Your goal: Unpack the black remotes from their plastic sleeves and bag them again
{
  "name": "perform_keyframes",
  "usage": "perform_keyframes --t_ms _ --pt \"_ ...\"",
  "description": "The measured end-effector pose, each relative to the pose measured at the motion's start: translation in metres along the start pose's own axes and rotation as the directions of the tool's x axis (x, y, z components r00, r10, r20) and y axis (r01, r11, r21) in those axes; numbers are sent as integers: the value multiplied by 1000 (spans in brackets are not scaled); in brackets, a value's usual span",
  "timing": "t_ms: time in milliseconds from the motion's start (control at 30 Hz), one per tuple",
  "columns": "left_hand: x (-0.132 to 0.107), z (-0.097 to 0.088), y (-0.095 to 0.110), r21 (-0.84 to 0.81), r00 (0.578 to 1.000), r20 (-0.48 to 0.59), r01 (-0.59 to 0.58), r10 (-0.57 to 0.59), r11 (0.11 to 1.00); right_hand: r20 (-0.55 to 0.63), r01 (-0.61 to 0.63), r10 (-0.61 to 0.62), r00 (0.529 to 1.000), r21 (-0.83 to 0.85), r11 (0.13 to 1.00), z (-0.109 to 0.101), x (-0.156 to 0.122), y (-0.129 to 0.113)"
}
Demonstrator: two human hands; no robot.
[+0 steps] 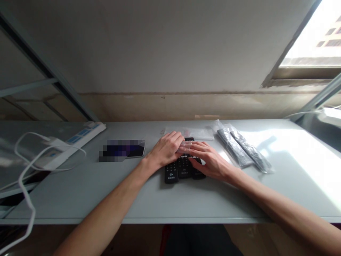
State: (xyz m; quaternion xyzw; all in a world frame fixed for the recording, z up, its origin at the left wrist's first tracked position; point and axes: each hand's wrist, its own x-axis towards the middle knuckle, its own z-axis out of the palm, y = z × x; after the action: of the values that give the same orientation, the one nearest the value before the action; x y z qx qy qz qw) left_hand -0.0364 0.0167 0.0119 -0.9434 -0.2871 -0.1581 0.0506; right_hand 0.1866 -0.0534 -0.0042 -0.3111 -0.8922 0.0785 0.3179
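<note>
Three black remote controls lie side by side on the grey table: a left one point(171, 175), a middle one point(183, 171) and a right one point(198, 175). Their upper parts are mostly covered by my hands. My left hand point(168, 147) is closed with bent fingers on a small piece of clear plastic film point(184, 147). From the other side, my right hand point(210, 160) reaches over the right remote, its fingers on the same film and its thumb lower, over the buttons. Exactly how the fingertips grip is partly hidden.
Behind my hands lie flat clear plastic bags point(201, 133). Two bagged remotes, one nearer point(234, 149) and one further right point(252, 151), rest at the right. A phone point(136, 149) lies left. Further left are a power strip point(80, 137) and white cable point(28, 199). The table's front edge point(207, 220) is close.
</note>
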Motion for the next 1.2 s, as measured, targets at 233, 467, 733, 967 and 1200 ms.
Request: perform_keyframes --t_ms 233,467,733,967,1200 --pt "0 -1 5 -35 1000 0 -2 2 999 31 19 -21 999 61 998 -1 2 -5" --pt "-2 1 5 -69 1000 -3 26 -26 997 41 -13 12 999 16 1000 -4 4 -7" --pt "-3 2 1 -55 994 -58 85 -88 995 -92 12 -12 996 5 1000 -6 3 -10" --pt "-4 6 -6 -83 980 -105 162 -170 983 -115 -406 397 911 -70 911 -6 -2 5" --pt "-2 3 -4 -53 945 -311 84 -97 995 16 -493 492 870 13 870 -5 -7 13"
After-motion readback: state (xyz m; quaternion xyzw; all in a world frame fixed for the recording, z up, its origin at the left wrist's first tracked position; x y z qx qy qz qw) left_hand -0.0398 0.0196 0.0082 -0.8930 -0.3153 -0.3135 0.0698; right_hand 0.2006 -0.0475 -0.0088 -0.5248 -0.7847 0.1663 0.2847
